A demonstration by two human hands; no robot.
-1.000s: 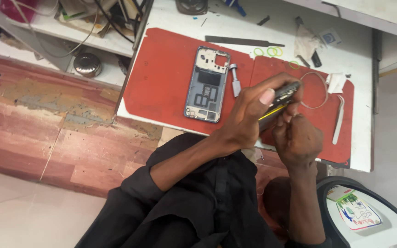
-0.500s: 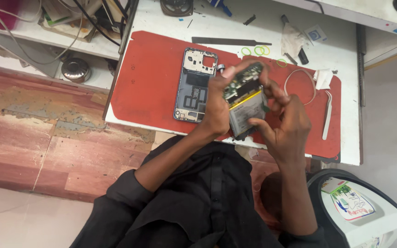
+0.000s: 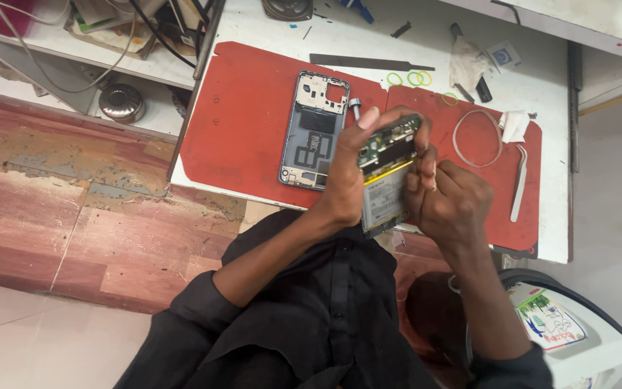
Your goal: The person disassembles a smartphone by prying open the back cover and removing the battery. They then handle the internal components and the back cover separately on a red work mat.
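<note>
My left hand (image 3: 350, 173) grips an opened phone (image 3: 386, 180) upright above the red mat (image 3: 246, 130), its green circuit board and pale battery facing me. My right hand (image 3: 444, 198) holds the phone's right edge, fingers curled against the board. A detached phone frame (image 3: 313, 130) lies flat on the mat just left of my hands. A small screwdriver (image 3: 355, 108) lies beside the frame, partly hidden behind my left thumb.
A white bench (image 3: 541, 86) carries tweezers (image 3: 518, 184), a white loop of cable (image 3: 478, 137), coloured rubber rings (image 3: 412, 78), a long metal file (image 3: 368, 62) and a crumpled cloth (image 3: 466, 65). Cables and shelves sit at the left; a white stool (image 3: 570, 331) stands at the lower right.
The phone has been turned from edge-on to face me, showing its board and battery. Both hands stayed on it and shifted slightly over the mat.
</note>
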